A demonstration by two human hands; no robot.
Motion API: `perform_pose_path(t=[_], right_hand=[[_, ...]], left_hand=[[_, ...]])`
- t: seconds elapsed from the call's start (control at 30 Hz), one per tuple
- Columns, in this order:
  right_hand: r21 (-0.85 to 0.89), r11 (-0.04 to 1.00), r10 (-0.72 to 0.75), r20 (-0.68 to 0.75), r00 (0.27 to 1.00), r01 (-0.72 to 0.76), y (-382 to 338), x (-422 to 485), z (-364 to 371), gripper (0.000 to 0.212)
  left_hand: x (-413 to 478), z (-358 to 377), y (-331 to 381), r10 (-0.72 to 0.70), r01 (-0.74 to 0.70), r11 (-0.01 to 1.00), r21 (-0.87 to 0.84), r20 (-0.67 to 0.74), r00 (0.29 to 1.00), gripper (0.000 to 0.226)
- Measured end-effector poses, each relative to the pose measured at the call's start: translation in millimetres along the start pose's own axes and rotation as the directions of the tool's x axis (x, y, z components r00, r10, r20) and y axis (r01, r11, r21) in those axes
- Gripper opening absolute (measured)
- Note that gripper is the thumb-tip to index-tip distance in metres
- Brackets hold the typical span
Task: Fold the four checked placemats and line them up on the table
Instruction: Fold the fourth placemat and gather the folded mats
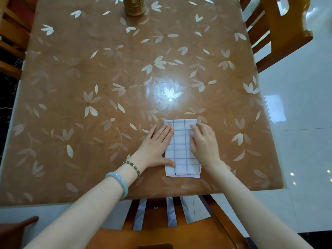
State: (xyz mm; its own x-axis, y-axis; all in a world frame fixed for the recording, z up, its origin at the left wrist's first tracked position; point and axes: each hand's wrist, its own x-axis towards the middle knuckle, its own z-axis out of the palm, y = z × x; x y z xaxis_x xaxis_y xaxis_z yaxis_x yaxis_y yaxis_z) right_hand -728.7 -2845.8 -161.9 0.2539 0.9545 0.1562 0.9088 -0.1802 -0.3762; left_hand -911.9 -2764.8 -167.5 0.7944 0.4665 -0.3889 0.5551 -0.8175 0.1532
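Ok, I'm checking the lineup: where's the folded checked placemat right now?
In the head view the placemat lies near the table's near edge, right of centre, pressed flat between the left hand and right hand.

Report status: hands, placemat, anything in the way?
Left hand and right hand flat, pressing folded checked placemat. Only one placemat visible. Table ahead open; golden container at far edge.

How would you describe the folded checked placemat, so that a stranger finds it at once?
Look at the brown flowered table, near its front edge. Between the left hand and the right hand lies the placemat, the only white, grey-lined cloth there.
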Motion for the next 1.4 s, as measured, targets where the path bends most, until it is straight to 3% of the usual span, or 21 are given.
perform_pose_path(t=[0.07, 0.13, 0.3, 0.47, 0.73, 1.0, 1.4], right_hand=[[-0.069, 0.981, -0.175, 0.078, 0.981, 0.181, -0.8, 2.3, 13.0, 0.036], [-0.108, 0.964, -0.222, 0.183, 0.958, 0.244, 2.9, 3.8, 24.4, 0.043], [-0.18, 0.977, -0.054, 0.322, 0.945, 0.118, 9.1, 4.7, 31.0, 0.055], [-0.22, 0.973, 0.009, 0.354, 0.935, 0.074, 6.7, 3.4, 30.2, 0.06], [-0.206, 0.977, 0.014, 0.316, 0.949, 0.054, 9.2, 1.8, 32.4, 0.059], [-0.207, 0.977, 0.033, 0.35, 0.936, 0.043, 7.2, 2.6, 29.9, 0.062], [-0.248, 0.946, -0.061, 0.494, 0.867, 0.208, 39.4, -66.8, -2.9, 0.068]], left_hand=[[1.8, -1.6, 0.0, 0.001, -0.001, 1.0, 0.02, -0.008, 1.0, 0.13], [4.0, -3.1, -1.0, -0.004, 0.005, 1.0, 0.03, -0.012, 1.0, 0.133], [8.1, -3.3, -4.5, -0.006, 0.006, 1.0, 0.008, -0.019, 1.0, 0.135], [9.1, -5.2, -22.0, -0.029, 0.026, 0.999, -0.037, -0.085, 0.996, 0.097], [-2.9, 4.3, -15.1, 0.023, -0.008, 0.982, 0.189, -0.082, 0.996, 0.107], [-57.9, 41.4, 27.6, 0.088, -0.084, 0.995, 0.061, -0.064, 0.994, 0.081], [-71.0, 30.5, 34.5, 0.064, -0.064, 0.998, 0.015, 0.043, 0.997, 0.086]])
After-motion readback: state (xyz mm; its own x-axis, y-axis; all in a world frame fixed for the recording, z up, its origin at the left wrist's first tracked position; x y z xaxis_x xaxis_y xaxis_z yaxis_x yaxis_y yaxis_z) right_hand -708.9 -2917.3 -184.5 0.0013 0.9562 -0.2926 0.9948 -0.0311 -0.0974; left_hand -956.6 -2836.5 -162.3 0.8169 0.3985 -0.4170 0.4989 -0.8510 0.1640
